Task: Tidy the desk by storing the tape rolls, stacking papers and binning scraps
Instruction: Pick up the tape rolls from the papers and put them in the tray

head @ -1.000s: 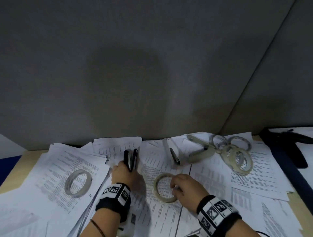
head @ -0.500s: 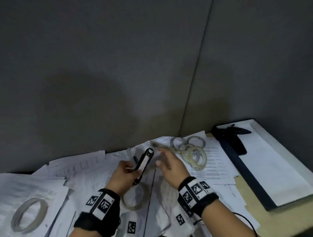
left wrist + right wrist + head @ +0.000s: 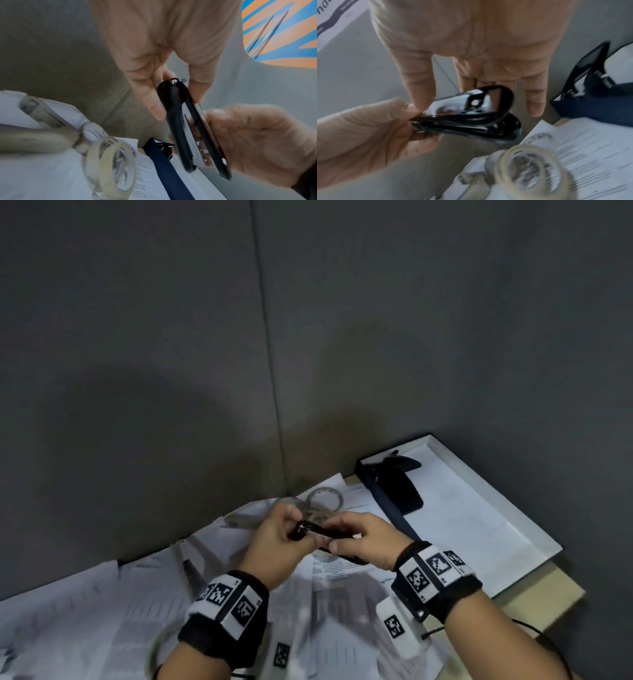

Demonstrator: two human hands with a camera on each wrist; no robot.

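A black stapler (image 3: 310,531) is held up above the papers between both hands. My left hand (image 3: 297,530) pinches one end of the stapler (image 3: 181,128). My right hand (image 3: 337,537) grips the other end, fingers curled round the stapler (image 3: 467,113). Several clear tape rolls (image 3: 323,498) lie in a cluster just beyond the hands, against the wall; they show as tape rolls (image 3: 113,162) and tape rolls (image 3: 530,169) in the wrist views. Printed papers (image 3: 120,604) cover the desk, overlapping and askew.
Beige-handled scissors (image 3: 42,129) lie beside the tape rolls. A white tray (image 3: 534,539) with a dark blue edge stands at the right, with a black device (image 3: 400,484) at its far end. A grey partition wall (image 3: 171,371) closes the back.
My left hand lifted the stapler off the papers and carried it right. My right hand left the tape roll on the desk and took hold of the stapler. The view swung right.
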